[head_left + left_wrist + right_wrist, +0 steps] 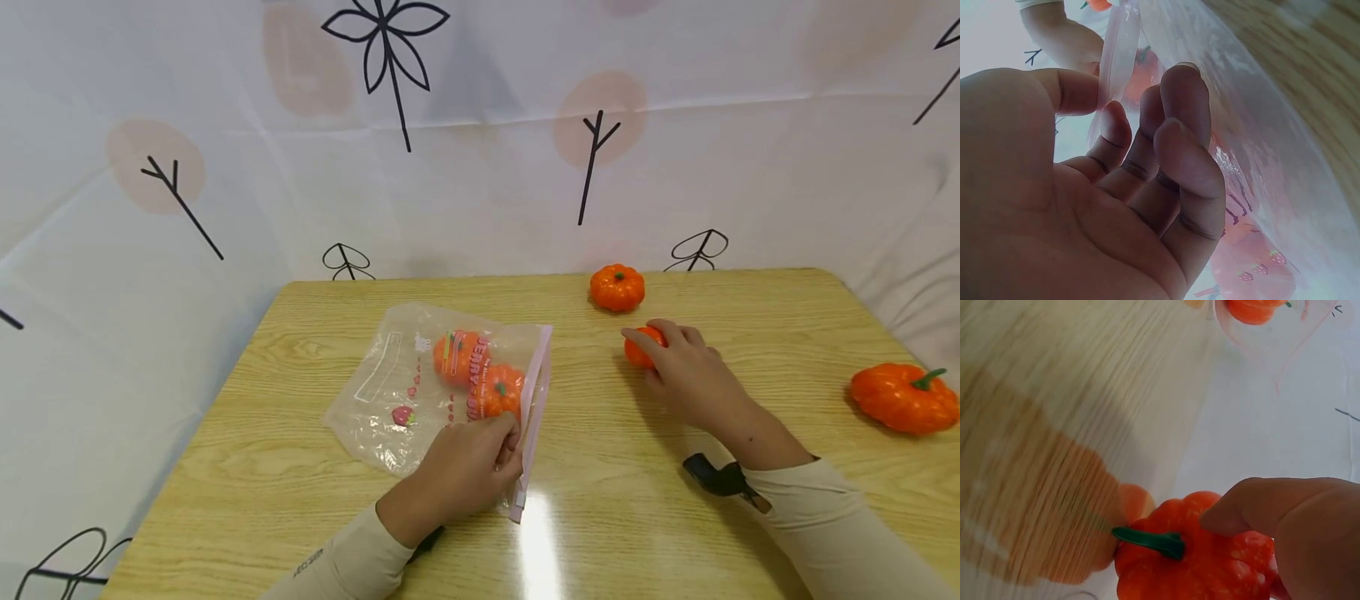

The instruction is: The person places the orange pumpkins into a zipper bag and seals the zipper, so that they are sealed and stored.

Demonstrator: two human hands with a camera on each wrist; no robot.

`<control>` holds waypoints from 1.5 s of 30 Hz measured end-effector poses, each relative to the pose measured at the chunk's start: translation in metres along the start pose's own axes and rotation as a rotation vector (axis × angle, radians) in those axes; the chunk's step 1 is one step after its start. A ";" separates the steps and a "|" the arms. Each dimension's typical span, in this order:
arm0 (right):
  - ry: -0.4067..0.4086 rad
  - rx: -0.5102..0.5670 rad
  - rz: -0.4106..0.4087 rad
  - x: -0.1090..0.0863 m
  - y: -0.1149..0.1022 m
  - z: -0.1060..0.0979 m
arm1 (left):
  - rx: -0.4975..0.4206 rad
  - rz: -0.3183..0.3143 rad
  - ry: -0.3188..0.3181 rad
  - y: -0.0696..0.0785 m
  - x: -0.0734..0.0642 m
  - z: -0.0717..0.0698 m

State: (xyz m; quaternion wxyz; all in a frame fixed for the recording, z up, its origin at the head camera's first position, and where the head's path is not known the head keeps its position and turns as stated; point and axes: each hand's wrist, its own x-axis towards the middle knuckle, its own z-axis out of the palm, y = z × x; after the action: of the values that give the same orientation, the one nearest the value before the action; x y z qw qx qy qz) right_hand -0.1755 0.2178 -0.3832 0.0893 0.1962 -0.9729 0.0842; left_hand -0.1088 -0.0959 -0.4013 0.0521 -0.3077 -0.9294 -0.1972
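A clear zip bag (375,375) with pink print and a pink zip edge lies on the left half of the table. Two small orange toy pumpkins (501,390) show through its plastic. My left hand (467,465) pinches the bag near its mouth; in the left wrist view the thumb lies at the pink zip strip (1119,56), the fingers curled. To the right, my right hand (690,379) grips another toy pumpkin (637,348). The right wrist view shows this pumpkin (1191,562) with its green stem and the thumb on top. Whether it touches the table I cannot tell.
One more toy pumpkin (617,287) sits near the table's back edge, just beyond my right hand. A larger, flatter one with a green stem (903,398) lies at the far right. Behind the wooden table (600,533) hangs a white patterned cloth (480,192).
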 end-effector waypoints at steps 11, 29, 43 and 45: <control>0.005 0.037 -0.109 -0.003 -0.012 -0.001 | 0.002 0.013 0.009 0.000 -0.001 0.000; -0.014 0.109 -0.212 -0.005 -0.025 -0.008 | 0.000 -0.002 0.000 0.000 -0.001 0.000; -0.131 0.192 -0.169 -0.007 -0.038 -0.017 | -0.007 -0.010 -0.008 0.001 -0.001 -0.001; -0.133 0.206 -0.178 -0.008 -0.039 -0.017 | -0.005 -0.010 -0.008 0.001 0.000 -0.001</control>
State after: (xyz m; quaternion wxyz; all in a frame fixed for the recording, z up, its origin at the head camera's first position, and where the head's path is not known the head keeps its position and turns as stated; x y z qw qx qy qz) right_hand -0.1509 0.1890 -0.3629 0.0112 0.2950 -0.9416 0.1622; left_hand -0.1077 -0.0956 -0.4003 0.0464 -0.3038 -0.9306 -0.1986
